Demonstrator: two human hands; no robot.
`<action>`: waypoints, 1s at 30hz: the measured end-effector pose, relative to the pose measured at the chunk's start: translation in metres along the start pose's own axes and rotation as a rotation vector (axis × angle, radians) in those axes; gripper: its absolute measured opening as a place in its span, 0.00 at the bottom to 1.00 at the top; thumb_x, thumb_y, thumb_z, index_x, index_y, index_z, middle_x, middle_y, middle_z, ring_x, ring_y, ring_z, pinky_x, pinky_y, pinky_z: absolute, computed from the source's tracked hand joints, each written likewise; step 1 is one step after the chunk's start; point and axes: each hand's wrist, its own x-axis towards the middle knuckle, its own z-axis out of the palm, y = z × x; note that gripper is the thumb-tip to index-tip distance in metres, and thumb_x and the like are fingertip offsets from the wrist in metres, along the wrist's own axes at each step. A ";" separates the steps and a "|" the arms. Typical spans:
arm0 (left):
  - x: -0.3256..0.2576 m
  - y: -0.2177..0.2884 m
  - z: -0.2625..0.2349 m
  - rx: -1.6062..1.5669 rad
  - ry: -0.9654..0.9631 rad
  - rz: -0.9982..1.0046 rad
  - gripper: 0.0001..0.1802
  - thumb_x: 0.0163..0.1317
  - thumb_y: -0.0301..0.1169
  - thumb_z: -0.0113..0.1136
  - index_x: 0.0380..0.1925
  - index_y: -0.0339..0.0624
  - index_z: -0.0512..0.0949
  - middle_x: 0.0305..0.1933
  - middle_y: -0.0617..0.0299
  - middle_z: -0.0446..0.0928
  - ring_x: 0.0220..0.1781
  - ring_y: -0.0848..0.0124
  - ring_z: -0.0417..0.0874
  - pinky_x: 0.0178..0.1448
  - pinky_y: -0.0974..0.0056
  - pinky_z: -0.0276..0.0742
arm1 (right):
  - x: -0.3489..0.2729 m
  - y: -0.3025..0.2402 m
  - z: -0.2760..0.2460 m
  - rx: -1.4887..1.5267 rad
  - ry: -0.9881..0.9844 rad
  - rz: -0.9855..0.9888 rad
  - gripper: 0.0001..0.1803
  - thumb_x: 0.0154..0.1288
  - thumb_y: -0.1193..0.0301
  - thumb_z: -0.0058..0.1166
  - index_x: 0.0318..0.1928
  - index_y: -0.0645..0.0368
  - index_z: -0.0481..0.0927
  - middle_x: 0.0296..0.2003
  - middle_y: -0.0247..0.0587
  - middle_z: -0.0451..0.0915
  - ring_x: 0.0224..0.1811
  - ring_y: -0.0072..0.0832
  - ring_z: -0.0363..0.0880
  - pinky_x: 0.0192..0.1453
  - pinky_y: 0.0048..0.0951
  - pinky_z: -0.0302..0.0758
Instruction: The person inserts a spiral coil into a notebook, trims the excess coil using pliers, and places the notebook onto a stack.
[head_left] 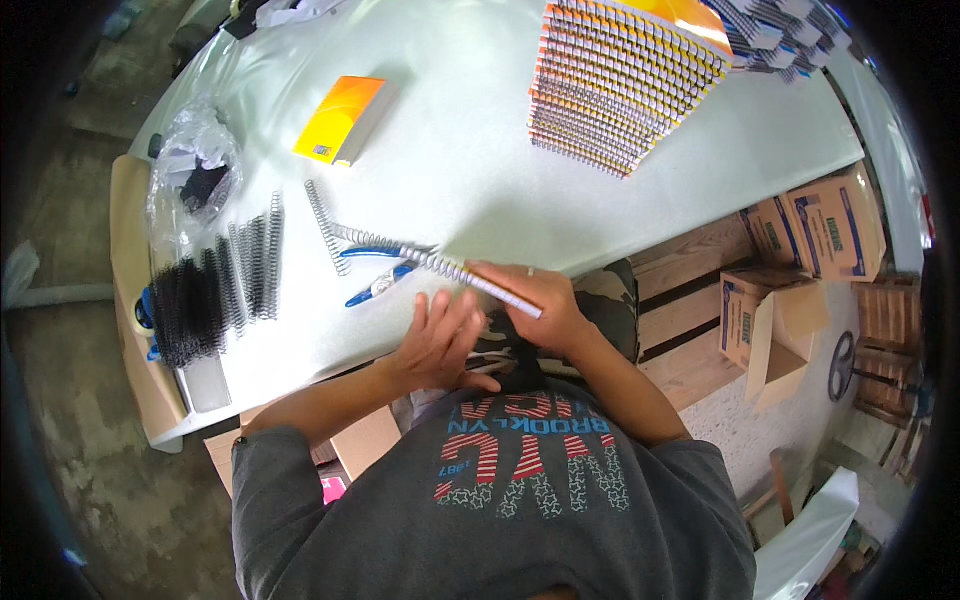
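My right hand [545,308] grips a thin notebook [508,297], seen edge-on above the table's near edge. A metal spiral coil [372,238] runs along the notebook's spine, and its free end sticks out to the far left. Beside the notebook, my left hand [440,338] is open with fingers apart, close to the coiled edge; whether it touches is unclear. Blue-handled pliers [384,284] lie on the white table [440,120] beneath the coil, their jaws partly hidden. Another loose coil [325,228] rests just left of them.
A yellow-orange pad of sheets [340,118] lies farther back. Coil-bound notebooks [622,95] are stacked at the back right. Black coils [190,312], grey coils [262,255] and a plastic bag [185,165] occupy the left side. Cardboard boxes [835,228] stand on the right, near wooden slats [690,265].
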 end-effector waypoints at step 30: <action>0.023 0.032 0.014 -0.276 -0.116 -0.229 0.47 0.61 0.60 0.43 0.61 0.22 0.53 0.66 0.25 0.41 0.70 0.33 0.40 0.66 0.31 0.35 | 0.000 0.007 0.019 0.176 0.183 0.198 0.27 0.60 0.63 0.49 0.58 0.60 0.69 0.50 0.51 0.76 0.50 0.40 0.78 0.58 0.36 0.69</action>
